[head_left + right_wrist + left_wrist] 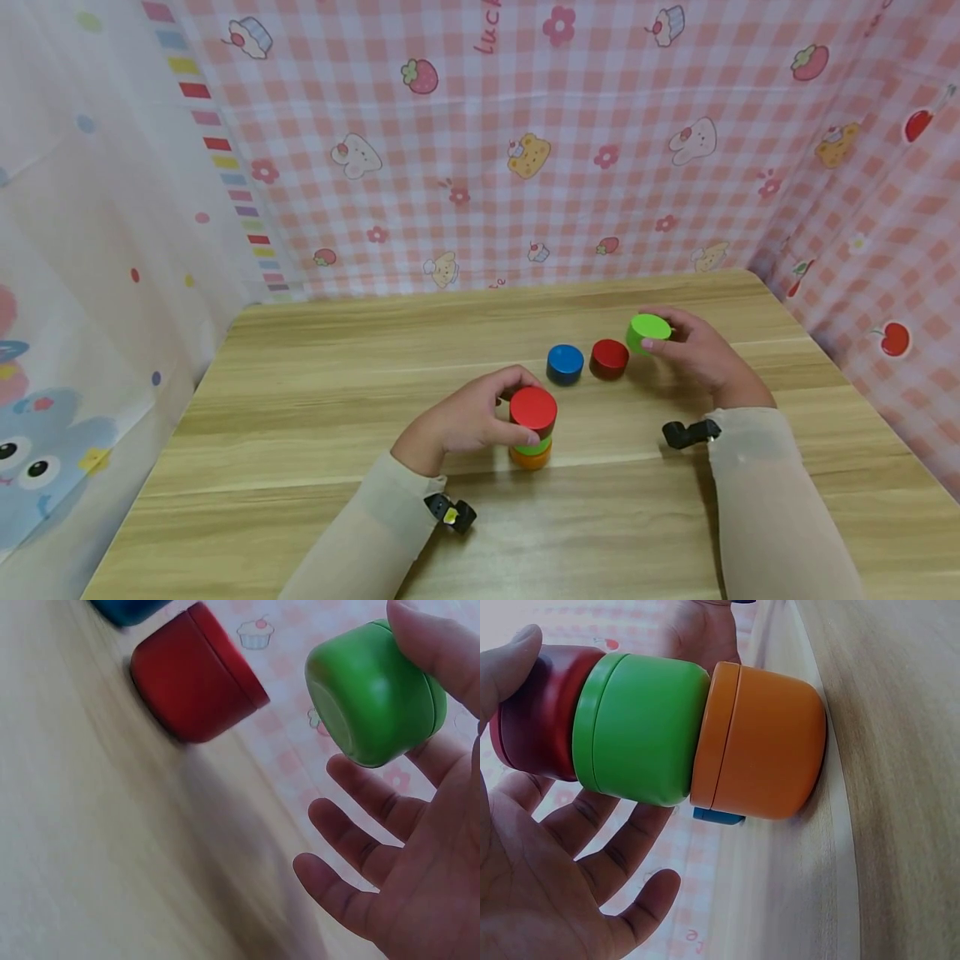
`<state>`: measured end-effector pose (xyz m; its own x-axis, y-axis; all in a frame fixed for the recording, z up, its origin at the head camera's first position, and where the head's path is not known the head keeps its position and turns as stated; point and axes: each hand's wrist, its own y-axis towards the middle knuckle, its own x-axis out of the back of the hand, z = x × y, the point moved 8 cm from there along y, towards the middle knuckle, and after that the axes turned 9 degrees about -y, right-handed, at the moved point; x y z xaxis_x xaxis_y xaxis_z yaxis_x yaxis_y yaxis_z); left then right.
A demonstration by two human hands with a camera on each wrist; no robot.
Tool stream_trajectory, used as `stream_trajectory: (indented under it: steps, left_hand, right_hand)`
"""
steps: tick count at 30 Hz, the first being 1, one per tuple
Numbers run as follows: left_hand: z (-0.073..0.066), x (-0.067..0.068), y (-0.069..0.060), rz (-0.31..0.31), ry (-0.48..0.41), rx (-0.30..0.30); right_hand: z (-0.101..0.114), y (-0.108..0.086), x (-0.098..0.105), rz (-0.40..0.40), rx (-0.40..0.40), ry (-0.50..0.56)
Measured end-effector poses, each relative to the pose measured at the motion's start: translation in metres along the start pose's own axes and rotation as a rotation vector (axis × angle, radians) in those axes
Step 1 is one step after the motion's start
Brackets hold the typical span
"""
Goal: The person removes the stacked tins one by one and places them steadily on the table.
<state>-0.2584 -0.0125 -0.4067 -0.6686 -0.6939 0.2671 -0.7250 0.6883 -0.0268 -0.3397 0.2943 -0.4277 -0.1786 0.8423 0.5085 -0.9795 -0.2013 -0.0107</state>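
My left hand [474,414] pinches a red round canister [533,407] between thumb and fingers. The red canister tops a stack, resting on a green canister [641,727], with an orange canister [765,746] at the bottom on the table. The left wrist view shows the lower fingers spread beside the stack. At the right, my right hand [699,354] grips another green canister [371,690] by thumb and fingers, tilted and held clear of the tabletop. Just left of it stands a second red canister [609,360], and beside that a blue canister [565,365].
The wooden table [322,400] reaches back to a pink checked cloth [465,167] hanging behind it. A white patterned curtain [97,208] hangs at the left, and more checked cloth at the right. Black wrist cameras [451,513] are strapped to both sleeves.
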Motion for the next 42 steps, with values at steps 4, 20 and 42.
stream_trajectory:
  steps: [4,20,42]
  left_hand:
    - [0.001,0.000,0.000,-0.001,-0.001,-0.007]
    - [0.001,0.000,0.000,0.000,-0.011,-0.002]
    - [0.001,-0.001,0.001,-0.002,-0.016,0.004]
  right_hand:
    - [-0.007,0.000,0.002,-0.005,-0.034,-0.029]
    - [-0.025,-0.002,0.009,-0.012,-0.127,-0.064]
    - [-0.036,-0.002,0.005,0.054,-0.120,-0.147]
